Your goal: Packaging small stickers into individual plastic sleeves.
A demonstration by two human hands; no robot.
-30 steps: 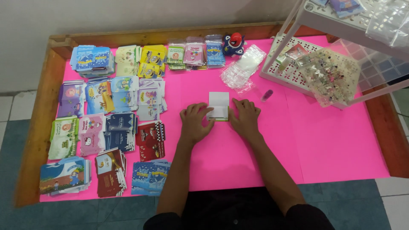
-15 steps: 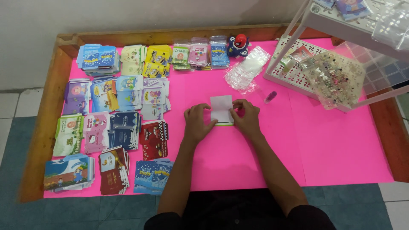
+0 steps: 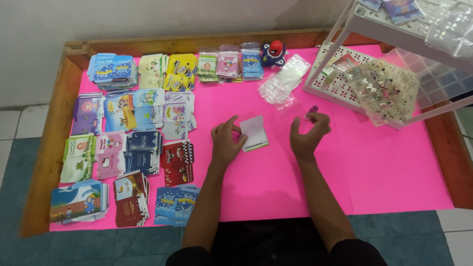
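The left hand [image 3: 227, 139] rests on the pink table surface [image 3: 276, 167] near its centre, fingers curled, with the fingertips touching the left edge of a small white booklet [image 3: 253, 132]. The booklet lies flat on the surface, slightly tilted, with a green margin visible along its lower edge. The right hand [image 3: 306, 134] is lifted just to the right of the booklet and apart from it, fingers loosely spread and slightly blurred; it grips nothing. A small dark purple object [image 3: 312, 109] lies on the surface just beyond the fingertips of the right hand; whether they touch cannot be told. Toward the far edge, a pile of clear plastic sleeves [image 3: 285, 81] lies beside a blue and red toy figure [image 3: 274, 53]. Stacks of small colourful printed booklets [image 3: 138, 128] are arranged in rows across the left half of the table, from the far edge to the near left corner. A wooden rim [image 3: 56, 123] borders the table. At the far right corner stands a white perforated rack [image 3: 345, 83], with a clear bag of small mixed items [image 3: 387, 91] lying on its lower tray. Both forearms extend from the near edge, and dark sleeves [image 3: 276, 251] are visible there.
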